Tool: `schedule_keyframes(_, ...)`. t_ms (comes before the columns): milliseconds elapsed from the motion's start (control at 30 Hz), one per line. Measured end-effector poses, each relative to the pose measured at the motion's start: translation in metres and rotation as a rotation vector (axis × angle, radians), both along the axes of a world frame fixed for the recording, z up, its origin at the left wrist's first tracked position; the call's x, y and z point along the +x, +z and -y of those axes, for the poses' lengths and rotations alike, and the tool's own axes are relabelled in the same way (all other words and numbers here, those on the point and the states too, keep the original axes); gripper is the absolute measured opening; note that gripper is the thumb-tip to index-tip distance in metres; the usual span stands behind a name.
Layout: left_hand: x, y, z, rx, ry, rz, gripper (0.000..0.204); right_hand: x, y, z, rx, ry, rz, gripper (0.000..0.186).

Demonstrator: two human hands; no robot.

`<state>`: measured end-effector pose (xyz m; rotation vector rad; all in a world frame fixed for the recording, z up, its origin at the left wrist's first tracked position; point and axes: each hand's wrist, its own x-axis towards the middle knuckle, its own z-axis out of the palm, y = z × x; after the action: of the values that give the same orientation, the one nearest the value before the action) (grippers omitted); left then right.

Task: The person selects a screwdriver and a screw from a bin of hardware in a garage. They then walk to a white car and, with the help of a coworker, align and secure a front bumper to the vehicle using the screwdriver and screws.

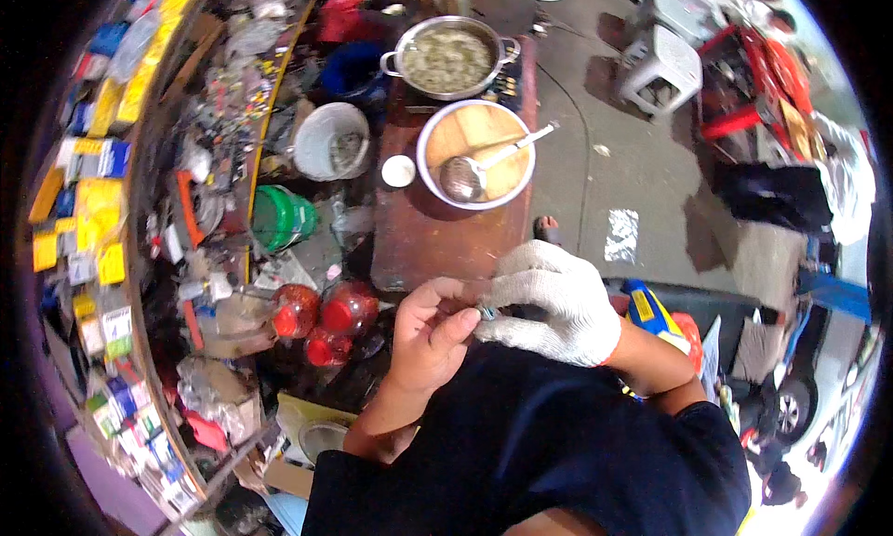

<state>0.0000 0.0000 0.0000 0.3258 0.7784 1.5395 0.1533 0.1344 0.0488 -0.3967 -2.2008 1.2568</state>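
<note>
My bare left hand [430,333] and my right hand [549,302], which wears a white knitted glove, meet close in front of my chest. Their fingertips pinch together around a small dark greenish piece [487,313], mostly hidden by the fingers and too small to name. Just beyond them is a brown table [437,252]. A white-rimmed bowl [423,169] on it holds tan blocks, and a slotted ladle [459,179] lies across them, handle to the upper right. Behind the bowl, a two-handled metal pot [395,62] contains a bubbly, pale greenish liquid.
A small white cup [398,171] stands left of the bowl. Further left are a white bucket [307,145], a green bucket [282,217] and red-lidded jars [349,305]. Cluttered shelves [102,211] line the left side. A white plastic stool [662,66] stands at the right.
</note>
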Motion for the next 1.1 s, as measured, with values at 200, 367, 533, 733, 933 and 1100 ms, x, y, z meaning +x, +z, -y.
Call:
schedule_keyframes(200, 0.029, -0.008, -0.036, -0.086, -0.189, 0.26, 0.027, 0.041, -0.012, -0.001, -0.041, -0.193, -0.001, 0.028)
schedule_keyframes(367, 0.075, -0.041, -0.077, -0.275, -0.328, -0.205, 0.031, 0.113, -0.063, -0.05, 0.159, -0.122, -0.017, 0.024)
schedule_keyframes(533, 0.154, -0.019, -0.142, -0.609, -0.445, -0.646, 0.032, 0.186, -0.11, -0.113, 0.068, 0.033, 0.016, 0.03)
schedule_keyframes(733, 0.22, -0.017, -0.225, -0.872, -0.669, -0.703, 0.024, 0.262, -0.12, -0.154, -0.03, -0.12, -0.056, 0.02)
schedule_keyframes(933, 0.274, -0.048, -0.27, -0.819, -0.799, -0.406, 0.023, 0.326, -0.145, -0.181, -0.067, -0.2, -0.002, 0.032)
schedule_keyframes(1100, 0.301, -0.062, -0.302, -0.807, -0.803, -0.11, 0.027, 0.374, -0.13, -0.22, -0.359, -0.101, 0.019, 0.041)
